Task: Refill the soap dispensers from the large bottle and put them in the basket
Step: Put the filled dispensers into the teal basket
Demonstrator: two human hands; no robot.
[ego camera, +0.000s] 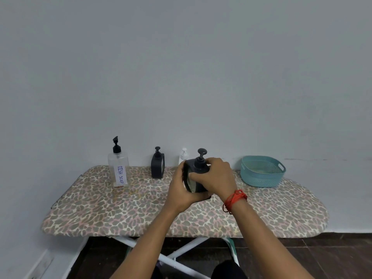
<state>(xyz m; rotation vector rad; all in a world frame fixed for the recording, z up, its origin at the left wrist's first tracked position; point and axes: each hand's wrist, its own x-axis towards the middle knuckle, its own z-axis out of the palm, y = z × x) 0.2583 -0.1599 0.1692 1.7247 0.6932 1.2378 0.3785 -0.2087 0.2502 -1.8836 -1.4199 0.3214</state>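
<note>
Nearest, left grip (179,191) and right grip (218,177) clasp the dark dispenser (199,167) held between them

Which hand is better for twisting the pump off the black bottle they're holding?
Probably the right hand: it wraps around the top of the black dispenser at the pump collar, while the left hand grips the body to steady it.

Soft, even, rather dim light fills the room. The plain grey-white painted wall (181,67) darkens toward its upper corners. The wide lens bows the long leopard-print padded board (141,214), and the dark wooden floor (332,258) below it is murky. The far small white pump bottle (183,156) washes into the wall. The black square plastic pump dispenser (198,168) shows little detail.
</note>
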